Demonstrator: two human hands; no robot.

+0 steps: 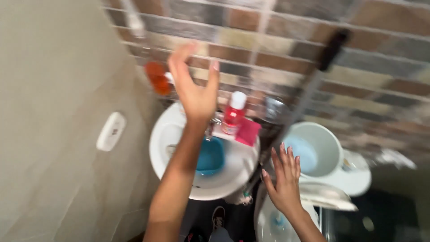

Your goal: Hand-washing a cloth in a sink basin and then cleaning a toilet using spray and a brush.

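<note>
Reaching up with my left hand (193,92), fingers spread wide, holding nothing; it hangs above the back rim of the white sink (163,134), close to the red bottle with the white cap (233,114). My right hand (283,179) is lower, also wide open and empty, fingers splayed, between the sink and the white toilet bowl (333,148). Frame is motion-blurred, so exact contact is hard to call; neither hand looks to be touching anything.

Things nearby: a blue tub (210,156) sits in the sink basin, a pink cloth or box (247,132) lies just beside the bottle on the rim, an orange thing (156,77) sits against the brick-pattern wall (367,58), and a dark-handled stick (313,76) leans on that wall.

Risks, as I judge them: the bottle stands upright on a narrow rim, so a fast swipe of my left hand could tip it into the basin. My right wrist is near the leaning stick; a bump could send it sliding down. Blur suggests I'm moving quickly, which makes both more likely.
</note>
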